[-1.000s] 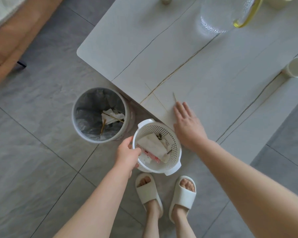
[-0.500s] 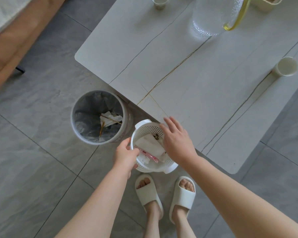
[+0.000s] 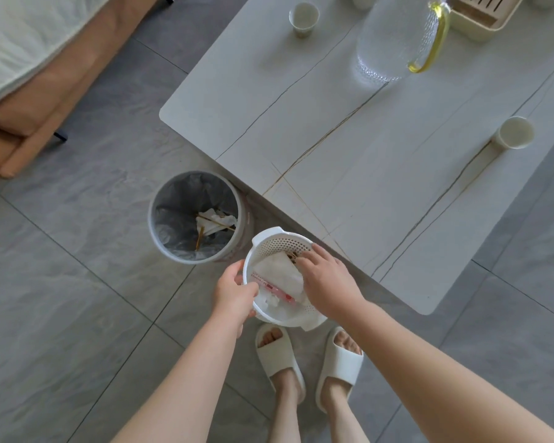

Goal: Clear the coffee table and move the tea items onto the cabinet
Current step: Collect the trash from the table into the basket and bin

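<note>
A white perforated basket (image 3: 271, 235) hangs just below the near edge of the white coffee table (image 3: 365, 171). My left hand (image 3: 235, 292) grips its left rim. My right hand (image 3: 328, 279) reaches into it with fingers extended, touching a crumpled white tissue (image 3: 279, 270) that lies over a red-and-white wrapper (image 3: 275, 289). On the table stand a small cream cup (image 3: 304, 19), a ribbed glass pitcher (image 3: 394, 39) with a yellow handle, and a cream tea tray (image 3: 480, 14) at the far edge. Another cream cup (image 3: 514, 134) lies on its side at the right.
A round lined trash bin (image 3: 160, 231) holding tissue and sticks stands on the grey tile floor, left of the basket and against the table corner. An orange sofa (image 3: 61, 75) with a pale cover fills the upper left. My feet in white slippers (image 3: 279, 356) are below the basket.
My right hand slid off the table's near edge and into the basket. The view has pulled back, so more of the table shows.
</note>
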{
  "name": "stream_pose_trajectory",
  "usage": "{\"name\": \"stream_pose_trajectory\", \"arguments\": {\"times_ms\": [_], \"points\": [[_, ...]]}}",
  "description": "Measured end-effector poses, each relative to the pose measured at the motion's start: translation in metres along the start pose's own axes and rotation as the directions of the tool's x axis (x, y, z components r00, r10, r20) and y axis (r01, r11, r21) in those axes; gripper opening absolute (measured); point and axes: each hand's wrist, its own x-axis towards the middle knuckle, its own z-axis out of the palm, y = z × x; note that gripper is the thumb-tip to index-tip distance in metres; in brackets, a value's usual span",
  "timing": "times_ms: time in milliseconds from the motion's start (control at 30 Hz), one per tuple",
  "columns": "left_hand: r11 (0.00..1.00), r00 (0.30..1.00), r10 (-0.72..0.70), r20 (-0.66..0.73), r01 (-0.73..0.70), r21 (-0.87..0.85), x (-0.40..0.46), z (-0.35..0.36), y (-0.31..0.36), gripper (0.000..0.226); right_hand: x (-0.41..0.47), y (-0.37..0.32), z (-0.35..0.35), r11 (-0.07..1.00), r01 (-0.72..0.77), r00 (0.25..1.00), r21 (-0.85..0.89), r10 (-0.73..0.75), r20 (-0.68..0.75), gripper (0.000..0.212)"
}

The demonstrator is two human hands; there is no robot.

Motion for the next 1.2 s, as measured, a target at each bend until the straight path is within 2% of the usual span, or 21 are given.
{"name": "stream_pose_trajectory", "arguments": {"times_ms": [67, 133, 300, 367, 433, 500, 633, 733, 833, 900, 1067, 1200], "points": [[0.999, 1.000, -0.001, 0.002, 0.001, -0.037, -0.017, -0.006, 0.002, 0.054, -0.019, -0.005, -0.012, 0.996, -0.055, 0.996, 0.074, 0.060, -0.072, 0.047], [0.995, 1.000, -0.006, 0.009, 0.007, -0.104, -0.037, -0.011, 0.007, 0.052, -0.040, -0.013, -0.028, 0.985, -0.102, 0.991, 0.138, 0.113, -0.078, 0.054], [0.980, 0.998, 0.050, 0.026, -0.044, -0.193, -0.094, -0.016, 0.030, 0.054, -0.091, -0.032, -0.072, 0.959, -0.140, 0.956, 0.245, 0.195, -0.219, 0.080], [0.970, 0.997, 0.073, 0.036, -0.063, -0.236, -0.120, -0.018, 0.040, 0.056, -0.108, -0.037, -0.094, 0.935, -0.169, 0.938, 0.313, 0.250, -0.239, 0.073], [0.961, 0.994, 0.100, 0.042, -0.085, -0.263, -0.147, -0.021, 0.050, 0.057, -0.128, -0.043, -0.119, 0.834, -0.203, 0.910, 0.514, 0.354, -0.214, 0.066], [0.955, 0.990, 0.136, 0.043, -0.119, -0.273, -0.174, -0.022, 0.059, 0.057, -0.152, -0.049, -0.142, 0.740, -0.204, 0.888, 0.641, 0.415, -0.197, 0.060], [0.930, 0.974, 0.221, 0.056, -0.193, -0.313, -0.223, -0.023, 0.076, 0.057, -0.199, -0.055, -0.181, 0.663, -0.159, 0.861, 0.732, 0.455, -0.225, 0.046], [0.918, 0.957, 0.273, 0.095, -0.229, -0.323, -0.254, -0.024, 0.088, 0.052, -0.230, -0.057, -0.205, 0.501, -0.132, 0.837, 0.855, 0.519, -0.175, 0.040], [0.911, 0.933, 0.321, 0.162, -0.258, -0.322, -0.278, -0.022, 0.103, 0.048, -0.258, -0.059, -0.224, 0.349, -0.044, 0.819, 0.936, 0.549, -0.166, 0.036], [0.911, 0.912, 0.352, 0.210, -0.282, -0.300, -0.293, -0.021, 0.113, 0.045, -0.276, -0.062, -0.234, 0.288, 0.001, 0.797, 0.957, 0.578, -0.175, 0.037], [0.908, 0.832, 0.417, 0.365, -0.369, -0.197, -0.325, -0.016, 0.135, 0.046, -0.319, -0.071, -0.243, 0.255, 0.079, 0.667, 0.964, 0.705, -0.241, 0.041], [0.898, 0.745, 0.430, 0.511, -0.414, -0.152, -0.352, -0.008, 0.147, 0.046, -0.353, -0.080, -0.240, 0.182, 0.196, 0.549, 0.964, 0.794, -0.261, 0.038]]}}
